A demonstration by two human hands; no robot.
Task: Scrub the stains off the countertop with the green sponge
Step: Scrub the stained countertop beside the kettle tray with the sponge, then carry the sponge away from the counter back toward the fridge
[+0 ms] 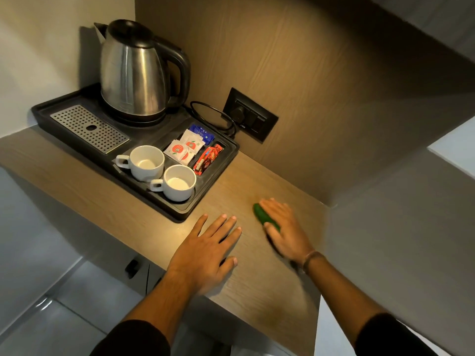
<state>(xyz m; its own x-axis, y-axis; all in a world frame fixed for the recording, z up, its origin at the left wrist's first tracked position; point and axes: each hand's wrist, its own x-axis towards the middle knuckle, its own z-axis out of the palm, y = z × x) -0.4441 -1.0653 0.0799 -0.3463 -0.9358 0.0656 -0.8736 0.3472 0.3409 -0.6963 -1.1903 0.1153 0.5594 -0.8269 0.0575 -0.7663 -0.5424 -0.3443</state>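
The green sponge (262,215) lies on the wooden countertop (257,286), mostly hidden under my right hand (285,229), which presses down on it and looks blurred. Only the sponge's left edge shows. My left hand (208,253) rests flat on the countertop to the left of it, fingers spread, holding nothing. I can make out no distinct stains on the wood.
A black tray (180,214) fills the back left of the countertop, bearing a steel kettle (133,70), two white cups (146,161), sachets (183,149) and a drip grate (90,128). A wall socket (250,115) with a plugged cord sits behind. Walls close off the right side.
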